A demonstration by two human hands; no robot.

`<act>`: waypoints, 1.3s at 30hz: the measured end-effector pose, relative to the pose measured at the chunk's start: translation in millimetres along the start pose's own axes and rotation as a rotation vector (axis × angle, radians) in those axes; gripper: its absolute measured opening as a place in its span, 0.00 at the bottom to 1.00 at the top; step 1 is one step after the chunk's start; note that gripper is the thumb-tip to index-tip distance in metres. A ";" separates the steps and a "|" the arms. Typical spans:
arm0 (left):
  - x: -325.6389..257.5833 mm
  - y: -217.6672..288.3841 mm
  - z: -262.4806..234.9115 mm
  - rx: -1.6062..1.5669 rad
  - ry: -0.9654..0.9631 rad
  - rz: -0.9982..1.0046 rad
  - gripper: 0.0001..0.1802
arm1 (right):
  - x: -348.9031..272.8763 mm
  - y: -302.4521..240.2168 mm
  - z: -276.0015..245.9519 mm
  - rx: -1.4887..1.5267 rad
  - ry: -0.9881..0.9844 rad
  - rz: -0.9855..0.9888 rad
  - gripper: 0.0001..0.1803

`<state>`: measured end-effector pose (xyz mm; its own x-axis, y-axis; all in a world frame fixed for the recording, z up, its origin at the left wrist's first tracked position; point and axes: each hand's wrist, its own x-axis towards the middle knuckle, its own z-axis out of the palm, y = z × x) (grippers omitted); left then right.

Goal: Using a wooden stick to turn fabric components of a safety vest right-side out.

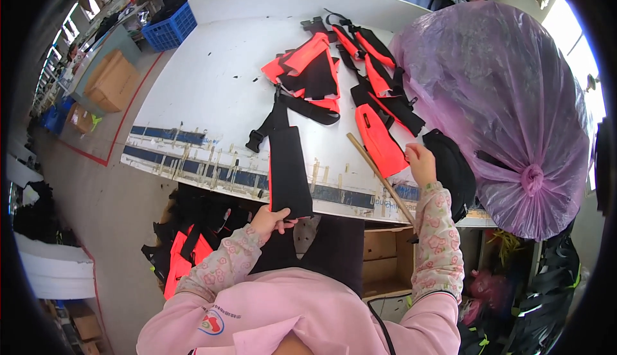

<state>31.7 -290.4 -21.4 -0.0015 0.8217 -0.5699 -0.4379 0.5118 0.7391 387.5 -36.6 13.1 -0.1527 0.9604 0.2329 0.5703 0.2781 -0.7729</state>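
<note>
My left hand (271,221) pinches the lower end of a long black padded strap (289,168) with an orange edge. The strap lies over the table's front edge, and a black buckle (255,140) hangs from its webbing at the upper end. My right hand (421,163) is closed, thumb against fingers, at the lower right corner of an orange padded strap (379,137); what it holds, if anything, is hidden. A thin wooden stick (379,176) lies slanted beside that piece, its lower end near my right wrist.
Several orange and black strap pieces (308,65) are heaped on the white table (193,85). A black pouch-like item (453,175) and a big purple plastic bag (495,91) stand at the right. A blue crate (170,28) and cardboard boxes (110,81) are at the far left.
</note>
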 end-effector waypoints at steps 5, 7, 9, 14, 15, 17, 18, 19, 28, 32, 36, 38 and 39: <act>-2.5 1.1 7.5 0.013 0.029 0.015 0.11 | -23.3 4.6 9.5 0.156 -0.148 0.076 0.11; -1.4 0.0 7.9 0.012 0.029 0.042 0.12 | -25.8 1.6 17.6 0.193 -0.158 0.107 0.10; -15.9 9.0 -2.3 -0.006 0.049 0.095 0.11 | -20.9 0.1 27.1 0.150 -0.166 0.079 0.10; -93.9 29.0 -79.3 0.091 0.325 0.394 0.09 | -2.6 -14.4 34.4 -0.169 -0.079 -0.143 0.12; -112.4 27.2 -93.0 0.128 0.439 0.430 0.08 | -2.3 -23.2 30.9 -0.272 -0.084 -0.247 0.14; -129.5 31.2 -126.8 0.300 0.649 0.456 0.07 | -8.9 -7.7 19.3 -0.384 -0.113 -0.253 0.19; -138.4 26.2 -141.2 0.415 0.761 0.430 0.06 | -12.0 -16.3 20.0 -0.390 -0.148 -0.218 0.20; -147.4 31.8 -137.2 0.623 0.913 0.349 0.05 | -15.0 -11.7 25.1 -0.380 -0.090 -0.297 0.19; -186.0 39.8 -160.7 1.348 1.247 1.036 0.20 | -50.8 -132.9 119.2 -0.029 -0.567 -0.464 0.14; -195.7 41.6 -178.6 1.332 1.252 1.011 0.20 | -61.4 -140.2 122.2 0.056 -0.669 -0.237 0.15; -202.6 43.8 -182.4 1.280 1.272 1.040 0.20 | -63.9 -115.3 117.7 0.071 -0.687 -0.176 0.15; -206.4 40.7 -184.3 1.273 1.311 1.058 0.19 | -63.3 -101.4 115.6 0.104 -0.691 -0.161 0.15; -208.1 38.6 -185.5 1.274 1.310 1.055 0.19 | -65.1 -104.3 115.4 0.144 -0.689 -0.147 0.15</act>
<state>-151.7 -488.2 59.0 -0.5047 0.5226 0.6872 0.8573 0.3970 0.3277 244.9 -126.5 10.3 -0.7214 0.6908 -0.0485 0.4000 0.3584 -0.8435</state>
